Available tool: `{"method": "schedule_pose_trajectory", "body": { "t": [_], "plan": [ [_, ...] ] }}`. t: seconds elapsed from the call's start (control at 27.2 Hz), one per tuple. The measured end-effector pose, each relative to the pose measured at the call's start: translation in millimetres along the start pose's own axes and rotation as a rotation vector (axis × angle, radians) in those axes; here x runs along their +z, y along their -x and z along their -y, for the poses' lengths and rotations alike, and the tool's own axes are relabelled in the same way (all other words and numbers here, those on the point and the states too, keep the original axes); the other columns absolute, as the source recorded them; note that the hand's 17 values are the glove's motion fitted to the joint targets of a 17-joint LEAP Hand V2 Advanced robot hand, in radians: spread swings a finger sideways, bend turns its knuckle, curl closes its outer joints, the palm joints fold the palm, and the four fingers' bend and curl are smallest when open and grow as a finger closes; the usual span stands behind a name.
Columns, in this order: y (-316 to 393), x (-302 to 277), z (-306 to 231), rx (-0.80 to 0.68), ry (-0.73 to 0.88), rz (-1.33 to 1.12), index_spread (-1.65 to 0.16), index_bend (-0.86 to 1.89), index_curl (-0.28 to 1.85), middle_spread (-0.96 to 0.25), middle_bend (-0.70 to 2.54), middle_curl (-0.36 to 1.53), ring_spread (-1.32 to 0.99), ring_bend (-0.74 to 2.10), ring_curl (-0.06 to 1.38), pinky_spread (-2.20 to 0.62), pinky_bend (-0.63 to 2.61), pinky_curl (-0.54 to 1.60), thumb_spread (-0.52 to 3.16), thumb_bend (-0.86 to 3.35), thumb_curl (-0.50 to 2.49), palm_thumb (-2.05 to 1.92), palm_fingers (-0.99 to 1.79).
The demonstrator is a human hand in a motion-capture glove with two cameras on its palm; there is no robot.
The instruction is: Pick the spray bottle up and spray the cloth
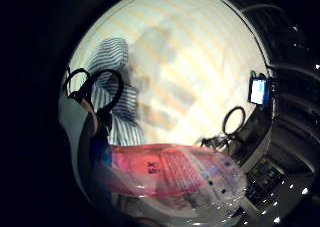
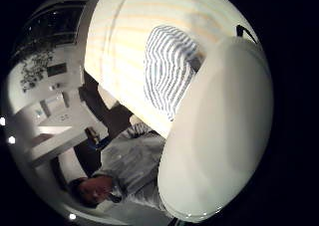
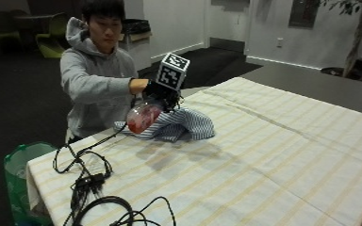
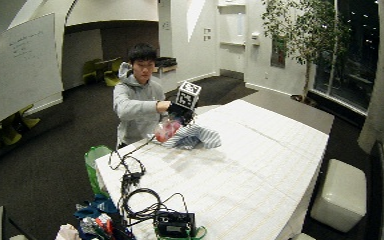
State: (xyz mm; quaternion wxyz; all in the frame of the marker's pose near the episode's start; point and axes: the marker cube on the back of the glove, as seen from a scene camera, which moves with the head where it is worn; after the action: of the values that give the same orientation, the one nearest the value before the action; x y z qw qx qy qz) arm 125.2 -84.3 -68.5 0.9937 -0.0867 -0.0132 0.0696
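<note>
- Holding the spray bottle [image 3: 142,117] off the desk [image 3: 281,155] in my gloved right hand [image 3: 159,96], I am keeping it in the air just beside the striped cloth [image 3: 178,125], on the side nearer my body.
- I am wrapping my fingers around the upper part of the bottle, so its clear body with the pinkish liquid is hanging below my hand; from the outside view I cannot tell whether a finger is sitting on the trigger.
- I am tilting the bottle rather than holding it upright, most likely so that the nozzle is facing the cloth; the nozzle itself is hidden from me behind the glove.
- The cloth is lying bunched in a heap on the yellow-striped tablecloth near the desk's edge, close to where I am sitting, which is keeping it within easy reach of the spray.
- In the little finger side palm view the bottle's red label [image 1: 165,169] is filling the space next to my palm, with the cloth [image 1: 112,82] showing beyond it.
- I am judging the pick-up as done and the spraying as the step in hand.
</note>
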Motion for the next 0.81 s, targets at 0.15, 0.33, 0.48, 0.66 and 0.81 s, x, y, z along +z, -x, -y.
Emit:
{"method": "schedule_pose_trajectory", "body": {
  "t": [0.15, 0.33, 0.48, 0.66, 0.81],
  "plan": [
    [-0.7, 9.5, 4.3, -0.009, 0.01, 0.016, -0.24, 0.21, 0.56, -0.11, 0.67, 0.53, -0.17, 0.64, 0.5, -0.25, 0.37, 0.43, -0.07, -0.03, 0.72, 1.08, 1.34],
    [7.6, 6.2, 4.7, -0.048, 0.0, 0.019, -0.24, 0.21, 0.56, -0.11, 0.67, 0.53, -0.17, 0.64, 0.5, -0.25, 0.37, 0.43, -0.07, -0.03, 0.72, 1.08, 1.34],
    [35.2, -5.5, 1.0, -0.094, -0.028, 0.026, -0.24, 0.21, 0.56, -0.11, 0.67, 0.53, -0.17, 0.64, 0.5, -0.25, 0.37, 0.43, -0.07, -0.03, 0.72, 1.08, 1.34],
    [76.8, -31.2, -2.3, -0.16, -0.092, 0.027, -0.24, 0.21, 0.56, -0.11, 0.67, 0.53, -0.17, 0.64, 0.5, -0.25, 0.37, 0.43, -0.07, -0.03, 0.72, 1.09, 1.34],
    [116.7, -58.3, -1.5, -0.245, -0.188, 0.119, -0.24, 0.2, 0.56, -0.11, 0.67, 0.53, -0.17, 0.64, 0.5, -0.25, 0.37, 0.43, -0.06, -0.03, 0.72, 1.09, 1.34]
  ]
}}
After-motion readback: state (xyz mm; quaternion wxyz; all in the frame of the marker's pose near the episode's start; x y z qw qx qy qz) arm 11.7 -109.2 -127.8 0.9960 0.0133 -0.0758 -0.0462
